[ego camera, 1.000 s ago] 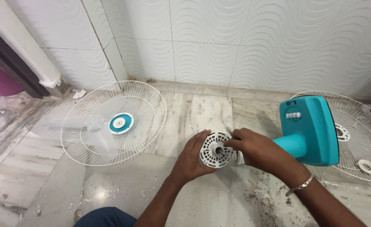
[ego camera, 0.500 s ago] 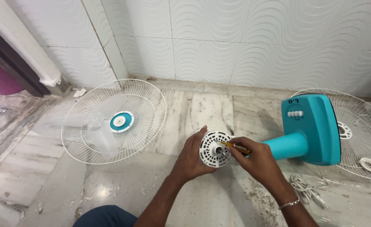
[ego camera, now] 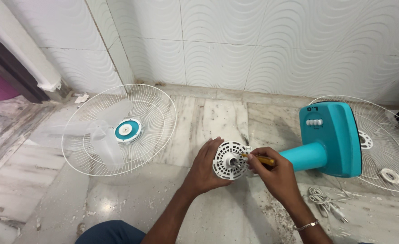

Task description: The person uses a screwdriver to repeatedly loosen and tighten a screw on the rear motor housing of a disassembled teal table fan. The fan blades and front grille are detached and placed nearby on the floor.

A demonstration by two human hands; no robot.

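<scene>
A teal fan body (ego camera: 328,140) lies on its side on the marble floor, its neck pointing left. At the neck's end is the round white vented motor housing (ego camera: 230,160). My left hand (ego camera: 206,169) cups the housing's left rim. My right hand (ego camera: 274,174) grips a yellow-handled screwdriver (ego camera: 259,158), its tip against the housing's right side near the hub.
A white wire fan guard (ego camera: 156,131) with a teal centre cap lies at the left, with translucent blades (ego camera: 102,135) resting in it. A second white guard (ego camera: 384,149) lies behind the fan body at the right. A white power cord (ego camera: 328,201) coils near my right wrist. Tiled wall behind.
My right hand slid from covering the housing's right side to a pulled-back grip, and the yellow screwdriver now shows with its tip at the housing. My left hand stayed on the rim.
</scene>
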